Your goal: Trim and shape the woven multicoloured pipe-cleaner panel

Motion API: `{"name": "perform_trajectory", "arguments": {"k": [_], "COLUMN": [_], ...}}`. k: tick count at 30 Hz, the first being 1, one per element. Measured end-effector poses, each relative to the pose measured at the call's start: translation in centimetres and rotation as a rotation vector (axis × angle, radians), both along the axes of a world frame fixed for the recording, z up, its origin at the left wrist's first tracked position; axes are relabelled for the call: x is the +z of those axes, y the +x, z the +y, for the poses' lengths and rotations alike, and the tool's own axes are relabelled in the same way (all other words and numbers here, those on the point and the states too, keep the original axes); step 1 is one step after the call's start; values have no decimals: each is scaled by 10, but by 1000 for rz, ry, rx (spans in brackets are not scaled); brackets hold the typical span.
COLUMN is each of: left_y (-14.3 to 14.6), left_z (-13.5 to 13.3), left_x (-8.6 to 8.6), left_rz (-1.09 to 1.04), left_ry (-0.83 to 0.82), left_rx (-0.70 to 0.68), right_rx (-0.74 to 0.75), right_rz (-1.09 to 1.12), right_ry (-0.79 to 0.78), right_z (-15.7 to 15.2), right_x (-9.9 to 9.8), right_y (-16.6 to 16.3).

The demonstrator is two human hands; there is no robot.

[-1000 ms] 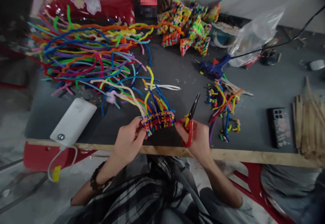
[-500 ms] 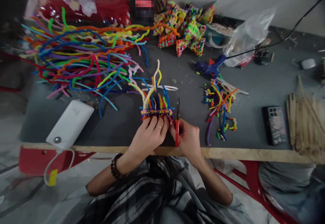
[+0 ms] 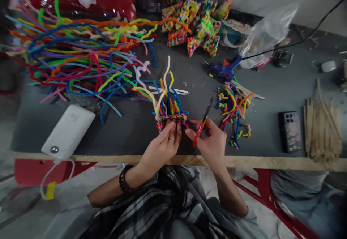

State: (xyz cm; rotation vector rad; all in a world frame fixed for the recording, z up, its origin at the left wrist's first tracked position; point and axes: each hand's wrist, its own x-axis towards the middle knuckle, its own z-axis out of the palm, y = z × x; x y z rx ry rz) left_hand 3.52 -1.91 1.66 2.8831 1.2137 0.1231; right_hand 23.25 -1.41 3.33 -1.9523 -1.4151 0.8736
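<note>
My left hand [image 3: 162, 144], with a ring on one finger, is closed on the near edge of a small woven piece of pipe cleaners [image 3: 170, 116]. Loose cream, yellow, blue and orange ends stand up from its far side. To the right, my right hand [image 3: 213, 141] grips a pair of red-handled scissors [image 3: 200, 132], their dark blades pointing away and slightly right. Its thumb and fingertips are close to the right edge of the weave; whether they touch it, I cannot tell.
Long pipe cleaners [image 3: 81, 60] lie heaped at left, behind a white power bank [image 3: 69, 132]. Cut scraps [image 3: 235, 105] and a blue glue gun [image 3: 223, 69] lie at right. Colourful woven stars [image 3: 203, 33] are at the back. A phone [image 3: 291, 132] lies beside wooden sticks [image 3: 322, 130].
My right hand has moved right, away from the woven piece, and the scissors have tilted rightward. My left hand and the weave have shifted slightly right. The camera view has also shifted a little.
</note>
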Motion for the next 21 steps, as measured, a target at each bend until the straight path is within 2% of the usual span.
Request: {"name": "perform_trajectory", "arguments": {"k": [8, 13, 17, 21], "left_y": [-12, -23, -35, -43], "left_z": [5, 4, 4, 9], "left_x": [1, -5, -2, 5], "left_rz": [44, -125, -153, -129], "left_ry": [70, 20, 146, 260], "left_rx": [-102, -47, 4, 82], "right_rx": [54, 31, -29, -72], "right_rz": [-112, 47, 311, 462], "right_ry": [-6, -3, -36, -88], "right_z": [26, 32, 33, 30], "right_x": [-11, -20, -23, -14], "right_y": [-11, -8, -6, -11]}}
